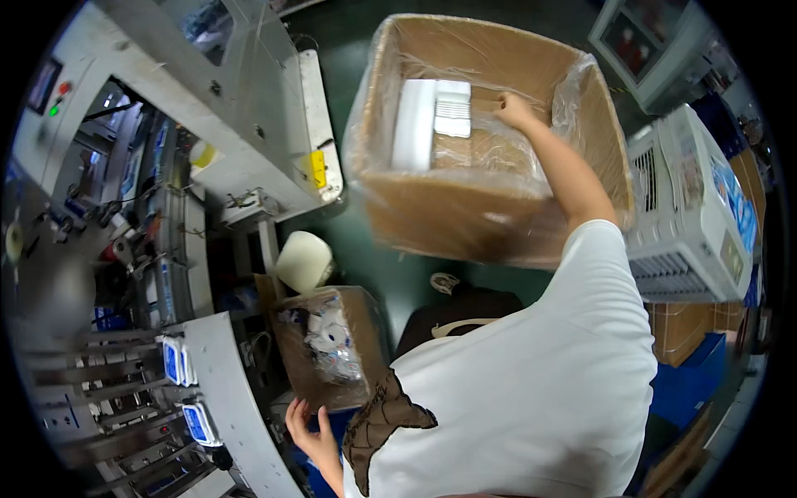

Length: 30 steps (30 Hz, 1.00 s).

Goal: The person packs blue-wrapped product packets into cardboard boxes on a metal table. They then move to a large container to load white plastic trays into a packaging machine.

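Note:
My right arm reaches into a large cardboard box (465, 207) lined with clear plastic film. Inside it, my right hand (516, 110) is low over the liner, its fingers curled downward and drawn together; anything between them is hidden. To the left of that hand, a row of white plastic pieces (452, 108) lies against a longer white stack (415, 124) along the box's left side. My left hand (312, 433) hangs with fingers apart and nothing in it, just off the near edge of a small cardboard box (286, 353) that contains crumpled film and scraps (332, 336).
A white machine (274, 108) stands at left, beside a conveyor with blue-and-white packs (174, 361) and a pale metal table (224, 390). A cream stool (304, 261) sits between the boxes. On the right stands a white air cooler (685, 216), near a blue crate (689, 382).

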Each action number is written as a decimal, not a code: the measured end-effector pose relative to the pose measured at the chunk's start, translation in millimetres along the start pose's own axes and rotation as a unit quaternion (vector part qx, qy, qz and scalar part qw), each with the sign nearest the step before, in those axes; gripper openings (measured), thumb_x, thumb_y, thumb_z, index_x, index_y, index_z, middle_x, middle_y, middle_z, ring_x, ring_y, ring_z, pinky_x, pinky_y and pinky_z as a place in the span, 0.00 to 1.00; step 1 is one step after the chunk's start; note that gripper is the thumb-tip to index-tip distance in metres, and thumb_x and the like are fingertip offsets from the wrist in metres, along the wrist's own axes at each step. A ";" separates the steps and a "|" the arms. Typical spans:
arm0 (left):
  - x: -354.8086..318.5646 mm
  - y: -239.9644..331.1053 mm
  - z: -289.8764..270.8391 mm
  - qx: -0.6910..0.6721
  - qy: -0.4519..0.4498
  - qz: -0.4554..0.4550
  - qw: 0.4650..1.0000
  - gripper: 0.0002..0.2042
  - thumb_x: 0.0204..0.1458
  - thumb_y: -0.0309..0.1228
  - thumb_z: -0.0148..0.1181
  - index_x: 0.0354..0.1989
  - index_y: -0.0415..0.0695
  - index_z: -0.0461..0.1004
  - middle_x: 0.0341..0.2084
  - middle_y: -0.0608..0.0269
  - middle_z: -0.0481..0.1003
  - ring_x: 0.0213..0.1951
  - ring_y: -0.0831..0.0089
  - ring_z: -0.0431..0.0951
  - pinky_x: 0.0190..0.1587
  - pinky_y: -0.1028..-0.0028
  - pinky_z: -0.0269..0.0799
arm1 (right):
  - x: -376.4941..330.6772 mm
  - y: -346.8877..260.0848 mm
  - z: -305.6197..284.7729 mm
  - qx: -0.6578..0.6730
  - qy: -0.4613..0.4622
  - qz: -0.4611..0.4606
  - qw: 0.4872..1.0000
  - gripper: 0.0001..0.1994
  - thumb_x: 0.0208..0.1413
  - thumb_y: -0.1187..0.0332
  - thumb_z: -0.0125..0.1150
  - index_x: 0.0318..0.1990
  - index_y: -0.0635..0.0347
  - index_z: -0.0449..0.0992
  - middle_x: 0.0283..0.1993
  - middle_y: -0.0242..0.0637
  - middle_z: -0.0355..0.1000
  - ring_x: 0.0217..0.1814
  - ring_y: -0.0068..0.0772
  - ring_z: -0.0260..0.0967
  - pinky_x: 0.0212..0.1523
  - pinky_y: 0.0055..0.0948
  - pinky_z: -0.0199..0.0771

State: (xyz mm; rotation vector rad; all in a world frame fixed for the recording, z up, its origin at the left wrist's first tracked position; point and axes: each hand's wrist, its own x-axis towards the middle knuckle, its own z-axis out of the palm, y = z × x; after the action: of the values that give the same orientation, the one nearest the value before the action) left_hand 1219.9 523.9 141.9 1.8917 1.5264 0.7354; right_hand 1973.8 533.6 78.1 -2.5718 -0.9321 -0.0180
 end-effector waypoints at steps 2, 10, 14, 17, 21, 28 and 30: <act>8.4 22.9 38.3 0.038 -0.064 0.036 0.997 0.17 0.45 0.22 0.66 0.46 0.37 0.73 0.53 0.52 0.68 0.51 0.57 0.72 0.51 0.65 0.70 | 10.2 22.5 47.2 -0.122 -0.061 -0.059 0.989 0.23 0.41 0.61 0.68 0.45 0.61 0.76 0.45 0.50 0.75 0.48 0.49 0.72 0.51 0.38 0.71; 33.8 134.6 113.2 0.196 -0.201 -0.041 0.959 0.21 0.44 0.27 0.68 0.49 0.40 0.73 0.58 0.53 0.64 0.55 0.52 0.69 0.53 0.62 0.70 | 1.2 11.7 211.4 -0.166 -0.056 -0.182 0.968 0.19 0.53 0.68 0.53 0.54 0.57 0.69 0.54 0.41 0.66 0.60 0.41 0.60 0.57 0.43 0.63; 34.1 153.8 129.9 0.248 -0.217 -0.104 0.938 0.20 0.45 0.28 0.68 0.48 0.40 0.73 0.58 0.53 0.64 0.55 0.51 0.69 0.52 0.62 0.70 | 31.8 15.0 233.0 -0.185 -0.047 -0.201 0.961 0.18 0.53 0.70 0.49 0.54 0.55 0.68 0.53 0.39 0.64 0.58 0.39 0.60 0.59 0.42 0.59; 28.5 157.2 140.0 0.273 -0.224 -0.127 0.927 0.20 0.45 0.28 0.68 0.48 0.40 0.73 0.58 0.52 0.64 0.55 0.52 0.69 0.51 0.62 0.71 | 56.7 19.7 223.2 -0.239 -0.065 -0.265 0.932 0.19 0.52 0.70 0.51 0.54 0.52 0.68 0.53 0.38 0.64 0.58 0.37 0.59 0.58 0.43 0.58; 26.2 160.1 148.8 0.266 -0.243 -0.143 0.922 0.21 0.45 0.28 0.67 0.49 0.39 0.73 0.58 0.51 0.64 0.55 0.51 0.69 0.51 0.63 0.71 | 98.9 37.2 199.2 -0.187 -0.024 -0.245 0.951 0.26 0.45 0.69 0.59 0.57 0.50 0.65 0.56 0.39 0.62 0.60 0.40 0.57 0.59 0.46 0.57; 35.9 171.6 160.9 0.257 -0.228 -0.116 0.932 0.20 0.46 0.27 0.66 0.49 0.37 0.72 0.56 0.47 0.66 0.53 0.49 0.71 0.51 0.63 0.71 | 134.7 26.9 187.0 -0.114 -0.089 -0.091 0.985 0.50 0.34 0.61 0.73 0.68 0.50 0.51 0.70 0.46 0.45 0.73 0.49 0.41 0.69 0.52 0.44; 39.0 180.6 164.4 0.259 -0.232 -0.120 0.930 0.20 0.45 0.27 0.66 0.48 0.37 0.72 0.55 0.47 0.66 0.53 0.48 0.71 0.52 0.63 0.71 | 141.7 21.6 185.8 -0.095 -0.121 -0.026 0.988 0.55 0.30 0.59 0.76 0.69 0.52 0.48 0.71 0.46 0.42 0.74 0.49 0.38 0.69 0.51 0.43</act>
State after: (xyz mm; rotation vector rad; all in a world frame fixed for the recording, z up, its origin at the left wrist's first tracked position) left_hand 1465.8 515.1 167.1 1.9902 1.6856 -0.2506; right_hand 2074.5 675.1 -79.8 -2.7685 -1.1345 0.2060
